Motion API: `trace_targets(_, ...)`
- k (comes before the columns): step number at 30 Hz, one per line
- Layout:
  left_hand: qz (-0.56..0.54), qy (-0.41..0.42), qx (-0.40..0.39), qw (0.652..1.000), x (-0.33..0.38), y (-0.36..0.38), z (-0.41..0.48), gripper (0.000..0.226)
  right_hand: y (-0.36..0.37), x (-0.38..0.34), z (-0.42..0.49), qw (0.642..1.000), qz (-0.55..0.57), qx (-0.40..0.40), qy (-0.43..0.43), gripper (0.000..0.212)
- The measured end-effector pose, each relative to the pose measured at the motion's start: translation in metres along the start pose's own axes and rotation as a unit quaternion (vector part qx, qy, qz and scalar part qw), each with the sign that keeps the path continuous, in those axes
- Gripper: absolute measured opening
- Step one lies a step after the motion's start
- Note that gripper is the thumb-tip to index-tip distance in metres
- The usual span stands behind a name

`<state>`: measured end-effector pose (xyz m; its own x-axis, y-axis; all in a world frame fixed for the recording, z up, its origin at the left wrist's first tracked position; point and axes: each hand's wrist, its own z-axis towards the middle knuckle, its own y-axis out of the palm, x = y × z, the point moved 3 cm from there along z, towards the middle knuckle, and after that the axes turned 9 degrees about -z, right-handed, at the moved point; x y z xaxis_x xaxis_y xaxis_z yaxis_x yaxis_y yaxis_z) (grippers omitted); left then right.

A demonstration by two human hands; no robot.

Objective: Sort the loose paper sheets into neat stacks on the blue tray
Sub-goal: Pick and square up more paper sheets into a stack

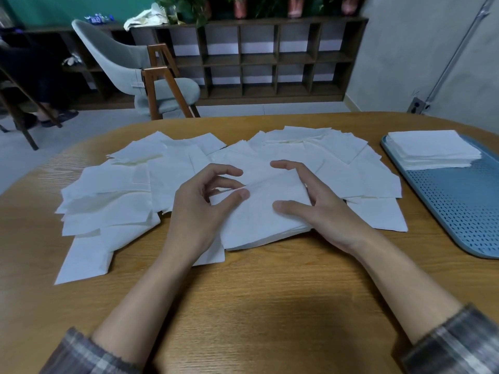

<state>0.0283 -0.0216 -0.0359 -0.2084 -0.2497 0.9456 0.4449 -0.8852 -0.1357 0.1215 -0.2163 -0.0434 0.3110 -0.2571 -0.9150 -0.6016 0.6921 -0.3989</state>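
Rounded wooden tabletop (256, 292), with a grey chair (121, 66) and a dark cubby shelf (270, 58) behind it on the far side of the room. Loose paper sheets (113, 190) are fanned all over the middle. Both hands are clamped on a small stack (264, 220) right in front. The left hand (199, 209) pinches its left corner, and the right hand (318, 209) has its thumb on top with fingers curled along the right edge. It's roughly square, so no real long axis, and it sits skewed with its near edge rising to the right. The blue tray (453, 206) is well off right, running near-to-far, with a neat pile (432, 149) at its far end.
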Motion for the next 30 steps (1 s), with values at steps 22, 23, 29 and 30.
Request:
trace_targets(22,0.012,-0.032,-0.052,0.998,-0.002,0.007,-0.004,0.047,-0.009,0.005,0.004,0.992,0.076,0.096,-0.036,0.077)
trace_targets(23,0.008,-0.030,-0.065,0.997,-0.002,0.009,-0.005,0.047,-0.009,0.005,0.004,0.993,0.043,0.102,-0.031,0.076)
trace_targets(29,0.021,-0.027,-0.055,0.998,-0.011,0.009,-0.002,0.046,-0.005,0.005,0.005,0.993,-0.038,0.114,-0.009,0.090)
trace_targets(30,0.009,-0.033,-0.047,0.998,-0.011,0.008,-0.001,0.047,-0.005,0.004,0.004,0.995,-0.017,0.100,-0.017,0.091)
